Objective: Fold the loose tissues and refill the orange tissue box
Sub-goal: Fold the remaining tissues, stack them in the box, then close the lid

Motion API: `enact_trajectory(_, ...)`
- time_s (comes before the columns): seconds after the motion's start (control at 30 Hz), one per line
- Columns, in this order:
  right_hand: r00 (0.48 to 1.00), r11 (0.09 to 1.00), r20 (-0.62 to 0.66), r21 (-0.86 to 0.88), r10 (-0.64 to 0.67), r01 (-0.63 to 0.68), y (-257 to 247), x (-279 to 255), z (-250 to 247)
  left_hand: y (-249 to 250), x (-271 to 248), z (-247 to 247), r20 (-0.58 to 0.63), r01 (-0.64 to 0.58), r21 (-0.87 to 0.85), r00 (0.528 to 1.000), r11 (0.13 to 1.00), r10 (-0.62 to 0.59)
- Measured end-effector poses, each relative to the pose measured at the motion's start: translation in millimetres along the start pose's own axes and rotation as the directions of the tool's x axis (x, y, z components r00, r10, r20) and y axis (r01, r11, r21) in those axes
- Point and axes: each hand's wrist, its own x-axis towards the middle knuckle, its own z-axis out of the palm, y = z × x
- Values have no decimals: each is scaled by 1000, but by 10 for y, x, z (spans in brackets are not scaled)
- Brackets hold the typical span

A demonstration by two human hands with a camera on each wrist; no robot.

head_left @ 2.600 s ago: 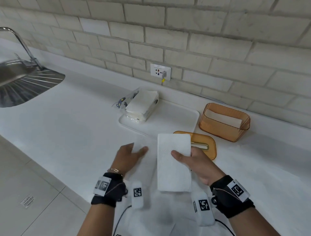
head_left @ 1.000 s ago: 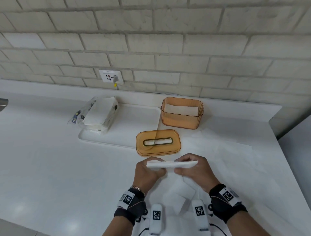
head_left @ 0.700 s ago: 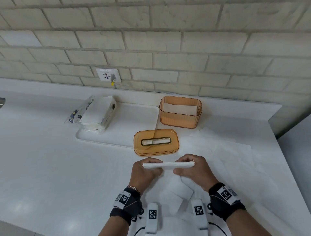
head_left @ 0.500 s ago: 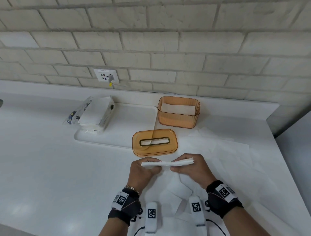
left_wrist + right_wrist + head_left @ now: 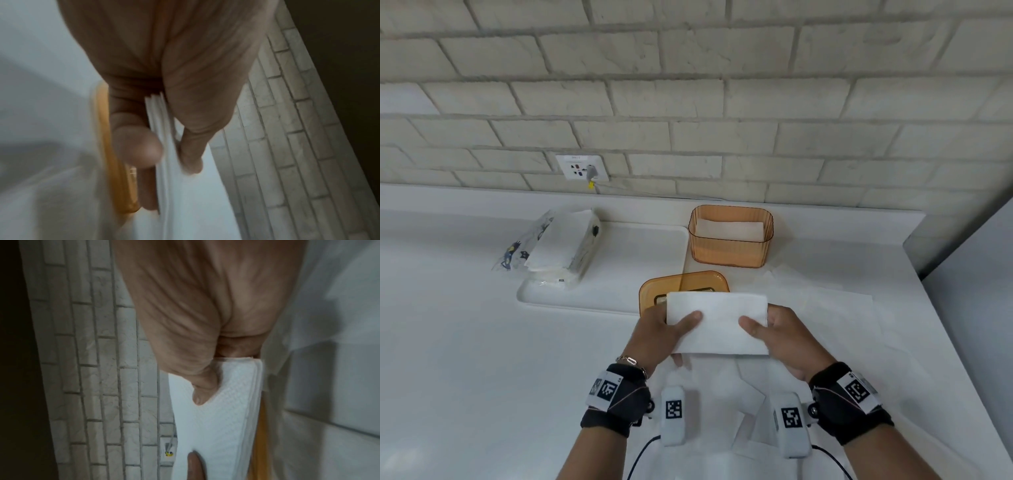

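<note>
Both hands, left [image 5: 659, 334] and right [image 5: 787, 337], are pinching the folded tissues [image 5: 717, 322] at the short ends, long axis left-right; the box [image 5: 731, 246] is sitting open straight above, mid-frame.

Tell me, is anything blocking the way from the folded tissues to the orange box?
Nothing visible blocks it. Both hands hold the folded tissues above the lid, which lies flat on the counter. Beyond it, the orange box stands open.
</note>
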Motion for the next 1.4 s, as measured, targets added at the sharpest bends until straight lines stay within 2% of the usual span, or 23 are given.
enact_trajectory(0.23, 986, 995, -165, 90, -22, 37, -193, 50, -423, 483, 549, -175, -7, -9, -200, 1000, 980, 8)
enact_trajectory(0.3, 965, 995, -258, 78, -35, 57, -198, 59, -573, 681, 770, -178, -62, -36, -237, 998, 971, 22)
enact_trajectory(0.33, 948, 999, -315, 0, -51, 53, -170, 67, -657, 783, 893, -174, -109, -48, -260, 994, 964, 20)
enact_trajectory(0.4, 916, 965, -389, -263, -92, -15, -84, 69, -803, 960, 1165, -165, -191, -74, -300, 981, 951, 16)
enact_trajectory(0.5, 931, 801, -352, -583, -101, -133, 87, 73, -902, 1087, 1603, -137, -221, -52, -301, 975, 952, -17)
enact_trajectory(0.57, 940, 690, -333, -698, -75, -192, 212, 93, -928, 1105, 1831, -92, -190, 1, -249, 980, 969, -50)
enact_trajectory(0.63, 938, 647, -342, -729, -59, -225, 313, 105, -955, 1125, 1987, -39, -156, 42, -164, 985, 986, -68)
enact_trajectory(0.7, 939, 631, -340, -741, -60, -228, 364, 117, -979, 1151, 2106, -7, -135, 59, -58, 989, 997, -66)
enact_trajectory(0.77, 941, 613, -331, -758, -65, -224, 364, 126, -1003, 1182, 2195, 19, -140, 60, 133, 989, 989, -41)
enact_trajectory(0.83, 941, 607, -334, -760, -59, -232, 352, 129, -1026, 1210, 2245, 35, -159, 42, 298, 987, 954, 6)
enact_trajectory(1.0, 935, 589, -348, -770, -64, -247, 347, 150, -1004, 1212, 2326, 78, -139, -8, 518, 986, 855, 93)
enact_trajectory(1.07, 934, 582, -353, -771, -57, -257, 345, 162, -995, 1203, 2352, 117, -147, -22, 573, 981, 819, 129)
enact_trajectory(1.23, 930, 553, -365, -784, -44, -281, 274, 192, -993, 1162, 2414, 210, -183, -10, 593, 972, 805, 147)
enact_trajectory(1.4, 934, 523, -351, -809, -63, -269, 156, 285, -937, 1139, 2421, 271, -207, 2, 665, 961, 747, 182)
